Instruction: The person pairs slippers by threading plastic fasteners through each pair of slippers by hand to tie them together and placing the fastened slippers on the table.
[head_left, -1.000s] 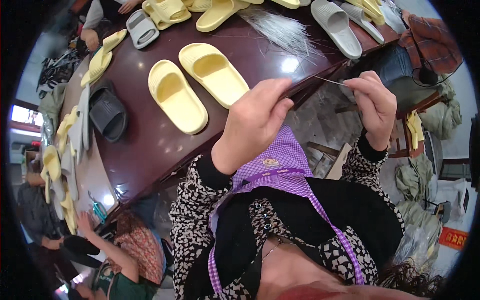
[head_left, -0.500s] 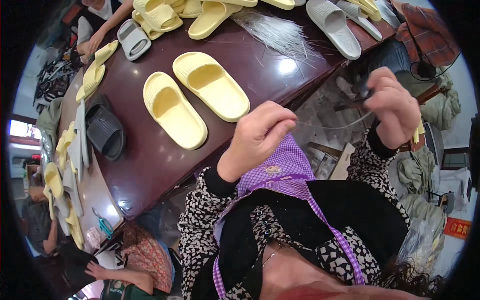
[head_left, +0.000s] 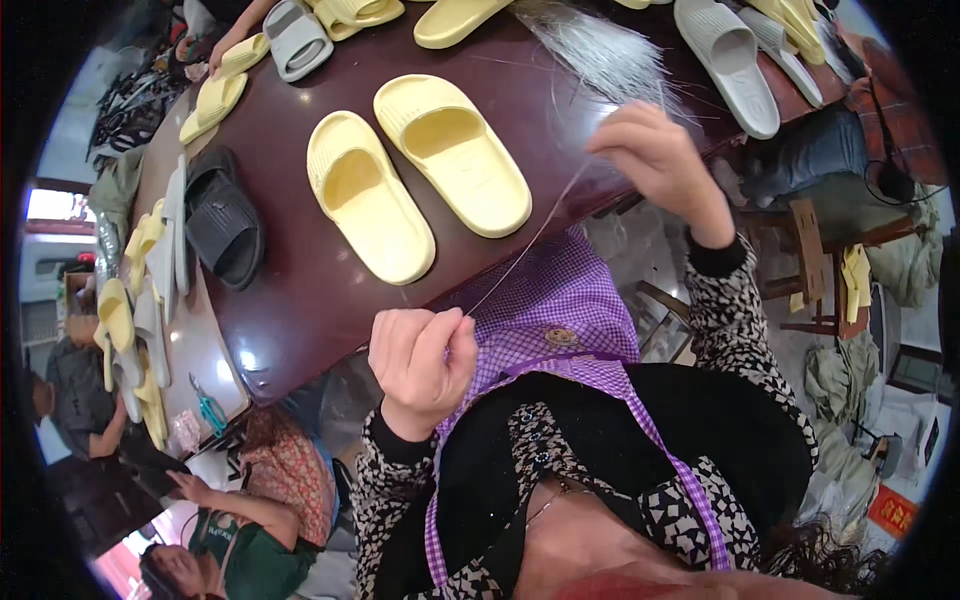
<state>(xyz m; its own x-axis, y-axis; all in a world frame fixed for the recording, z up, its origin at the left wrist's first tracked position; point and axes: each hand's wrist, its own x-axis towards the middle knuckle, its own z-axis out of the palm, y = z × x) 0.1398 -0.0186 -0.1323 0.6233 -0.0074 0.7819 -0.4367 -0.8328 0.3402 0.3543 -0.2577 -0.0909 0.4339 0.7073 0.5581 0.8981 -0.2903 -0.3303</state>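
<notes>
A thin pale strand (head_left: 530,245) runs taut between both hands over the table edge. Left hand (head_left: 420,365) pinches its lower end, right hand (head_left: 655,165) grips the top by a wispy fibre bundle (head_left: 600,50). Two chunky yellow foam slides (head_left: 420,185) sit on the glossy dark table (head_left: 300,300).

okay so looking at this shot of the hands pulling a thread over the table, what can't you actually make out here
Head view only:
- Thread: too thin to follow into the right hand; that end is lost against the pale fibre bundle.
- Left hand: curled fingers hide its grip on the thread.
- Grey slipper and the top-row yellow slippers: cut off by the frame edge.
- Small tool near the table corner: too small to identify.
</notes>
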